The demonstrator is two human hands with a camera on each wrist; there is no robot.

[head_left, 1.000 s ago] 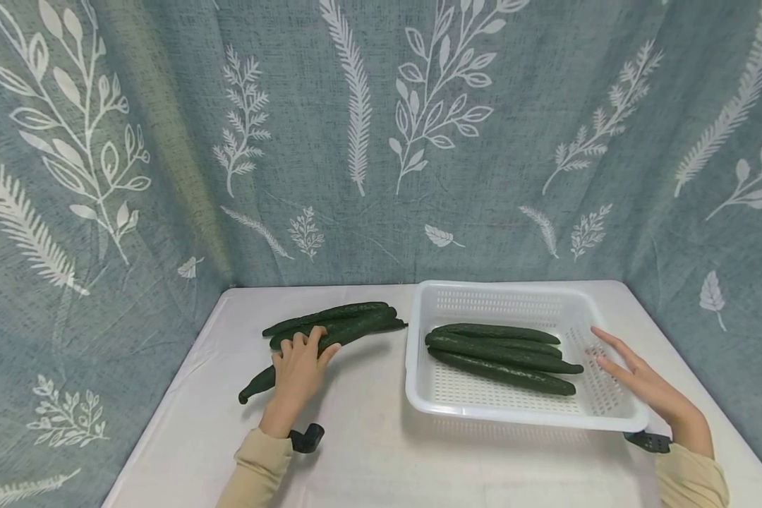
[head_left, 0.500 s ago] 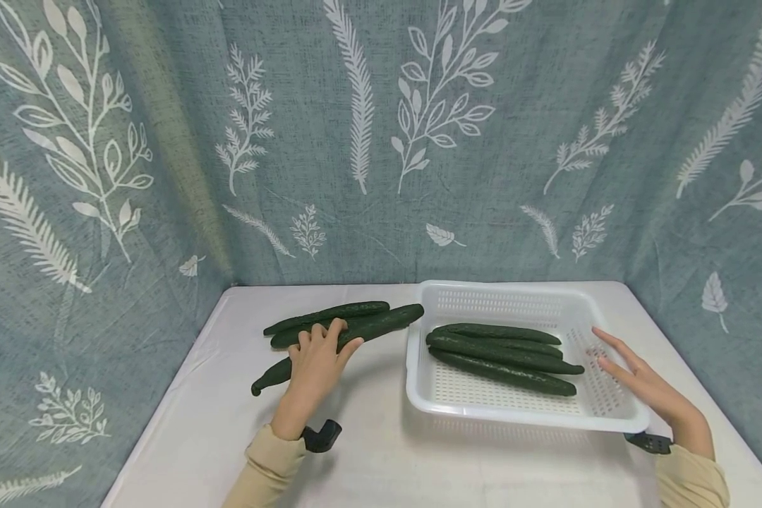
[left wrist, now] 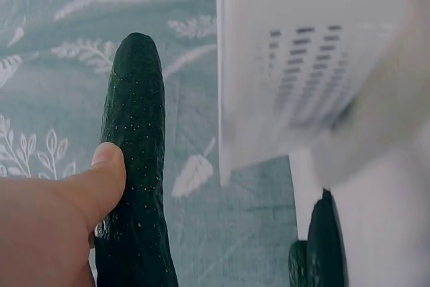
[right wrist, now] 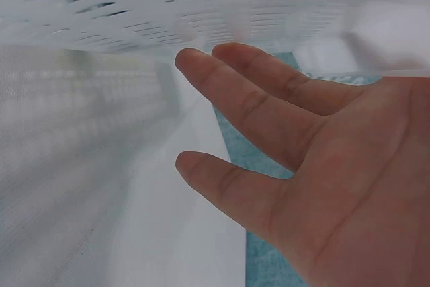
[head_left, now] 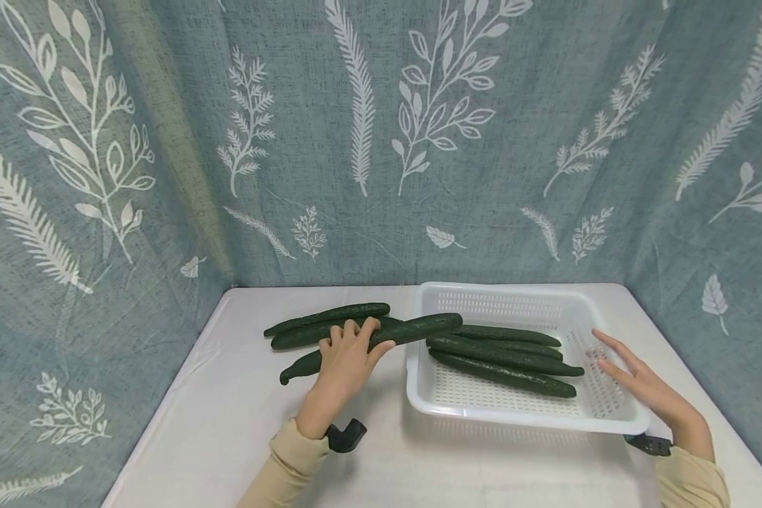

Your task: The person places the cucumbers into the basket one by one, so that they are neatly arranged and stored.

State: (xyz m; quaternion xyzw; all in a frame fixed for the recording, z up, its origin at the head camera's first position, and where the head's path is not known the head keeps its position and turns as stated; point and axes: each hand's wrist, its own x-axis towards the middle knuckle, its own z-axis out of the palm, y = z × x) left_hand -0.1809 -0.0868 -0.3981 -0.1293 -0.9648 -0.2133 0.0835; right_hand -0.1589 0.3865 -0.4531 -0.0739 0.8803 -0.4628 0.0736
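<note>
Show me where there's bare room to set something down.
The table is bare between the sleeves, in front of the basket, and left of the left sleeve. Inside the basket, a strip is free in front of its cucumbers. It's crowded around the loose cucumbers, where the left hand holds another cucumber, and at the basket's right side, by the right hand.

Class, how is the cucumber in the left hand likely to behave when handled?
The cucumber is probably stiff: it juts past the left hand without visible sagging. Its rounded sides suggest it could roll if set down and pushed.
</note>
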